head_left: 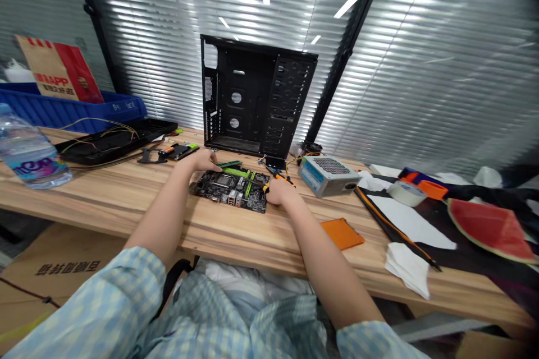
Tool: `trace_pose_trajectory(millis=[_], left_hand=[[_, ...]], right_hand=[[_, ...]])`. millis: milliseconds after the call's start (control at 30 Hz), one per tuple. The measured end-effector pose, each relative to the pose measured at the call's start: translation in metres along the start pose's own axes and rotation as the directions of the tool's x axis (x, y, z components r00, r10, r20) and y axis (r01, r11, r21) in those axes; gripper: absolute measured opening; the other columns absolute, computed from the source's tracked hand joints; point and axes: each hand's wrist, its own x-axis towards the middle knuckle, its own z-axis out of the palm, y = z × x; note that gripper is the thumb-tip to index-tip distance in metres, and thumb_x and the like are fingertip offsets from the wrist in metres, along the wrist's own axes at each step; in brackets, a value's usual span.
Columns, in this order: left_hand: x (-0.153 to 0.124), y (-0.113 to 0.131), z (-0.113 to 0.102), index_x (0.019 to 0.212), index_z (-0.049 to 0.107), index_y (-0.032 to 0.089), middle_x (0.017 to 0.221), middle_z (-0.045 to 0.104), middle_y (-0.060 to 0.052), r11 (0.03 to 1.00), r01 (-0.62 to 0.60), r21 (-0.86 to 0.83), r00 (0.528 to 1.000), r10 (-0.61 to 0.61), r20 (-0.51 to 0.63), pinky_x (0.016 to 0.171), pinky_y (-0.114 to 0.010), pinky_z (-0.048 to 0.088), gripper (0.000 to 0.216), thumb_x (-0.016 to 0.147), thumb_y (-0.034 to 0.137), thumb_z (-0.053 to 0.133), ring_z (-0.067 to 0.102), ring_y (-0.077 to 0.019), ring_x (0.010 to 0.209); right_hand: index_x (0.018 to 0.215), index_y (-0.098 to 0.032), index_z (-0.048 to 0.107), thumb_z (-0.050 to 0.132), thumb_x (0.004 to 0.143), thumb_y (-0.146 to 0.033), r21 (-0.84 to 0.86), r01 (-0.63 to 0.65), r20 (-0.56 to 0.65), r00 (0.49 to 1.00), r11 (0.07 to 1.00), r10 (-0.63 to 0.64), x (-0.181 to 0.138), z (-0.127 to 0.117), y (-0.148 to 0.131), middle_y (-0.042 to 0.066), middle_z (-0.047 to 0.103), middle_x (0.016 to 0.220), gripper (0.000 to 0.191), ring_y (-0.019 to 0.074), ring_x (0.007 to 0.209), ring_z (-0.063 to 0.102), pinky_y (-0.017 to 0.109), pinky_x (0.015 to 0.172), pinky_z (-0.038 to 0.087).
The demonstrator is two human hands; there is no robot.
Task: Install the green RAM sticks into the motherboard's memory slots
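Note:
A black motherboard (219, 195) with lime-green slots lies flat on the wooden table in front of me. My left hand (204, 160) is at its back left edge, thumb and forefinger closed around the left end of a green memory module (230, 164). At the board's right edge, my right hand (279, 190) is wrapped around a yellow-and-black handled tool (266, 187). The tool's working end points left over the board; its exact kind is too small to make out. Behind the board stands an open black computer case (248, 95).
A grey power supply (328, 175) sits to the right, with an orange plate (342, 234) nearer me. On the left are a water bottle (36, 151), a black panel (113, 143) and a blue bin (122, 106). Tape (407, 193) and a watermelon slice (490, 230) lie far right.

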Motion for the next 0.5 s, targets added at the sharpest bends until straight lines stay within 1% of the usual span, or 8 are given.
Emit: trace_pose_trajectory(millis=[100,233,333,433,500], left_hand=[[-0.002,0.005,-0.001,0.095,0.072,0.017,0.101,0.072,-0.007,0.999,0.012,0.039,1.000,-0.013,0.012,0.080,-0.024,0.050,0.048,0.064,0.054,0.067,0.065,-0.0226,0.093],[-0.004,0.013,-0.003,0.090,0.073,0.017,0.097,0.072,-0.010,0.989,0.033,0.143,0.999,-0.038,0.032,0.077,-0.026,0.050,0.049,0.064,0.059,0.065,0.065,-0.0246,0.091],[-0.007,0.020,-0.003,0.087,0.073,0.019,0.104,0.071,-0.011,0.979,0.062,0.193,0.998,-0.066,0.016,0.083,-0.031,0.049,0.055,0.061,0.067,0.064,0.063,-0.0286,0.099],[-0.010,0.024,-0.004,0.086,0.073,0.021,0.113,0.067,-0.013,0.977,0.091,0.194,0.995,-0.096,0.017,0.090,-0.039,0.047,0.064,0.055,0.076,0.063,0.058,-0.0340,0.109],[-0.011,0.025,-0.004,0.086,0.073,0.021,0.115,0.066,-0.014,0.977,0.098,0.187,0.994,-0.103,0.019,0.092,-0.043,0.045,0.069,0.053,0.080,0.061,0.056,-0.0360,0.110]], right_hand=[[0.117,-0.008,0.065,0.057,0.079,-0.024,-0.007,0.000,-0.001,1.000,1.000,0.000,-0.001,0.000,0.000,0.021,0.065,0.119,0.042,0.0285,0.106,0.064,0.032,0.084,0.051],[0.117,-0.008,0.065,0.058,0.079,-0.023,0.001,-0.001,0.004,1.000,1.000,0.001,-0.001,-0.001,0.000,0.021,0.065,0.119,0.042,0.0288,0.106,0.064,0.032,0.083,0.051],[0.117,-0.008,0.065,0.058,0.079,-0.023,0.010,-0.003,0.008,1.000,1.000,0.003,-0.001,-0.001,0.000,0.021,0.065,0.119,0.042,0.0290,0.107,0.064,0.032,0.084,0.052],[0.117,-0.008,0.065,0.058,0.079,-0.023,0.008,0.002,0.004,1.000,1.000,-0.002,-0.001,0.000,0.000,0.021,0.065,0.118,0.042,0.0295,0.107,0.064,0.033,0.084,0.052],[0.118,-0.008,0.065,0.058,0.079,-0.024,0.006,0.004,0.000,1.000,1.000,-0.004,0.000,0.000,0.000,0.021,0.065,0.118,0.043,0.0301,0.107,0.064,0.034,0.083,0.052]])
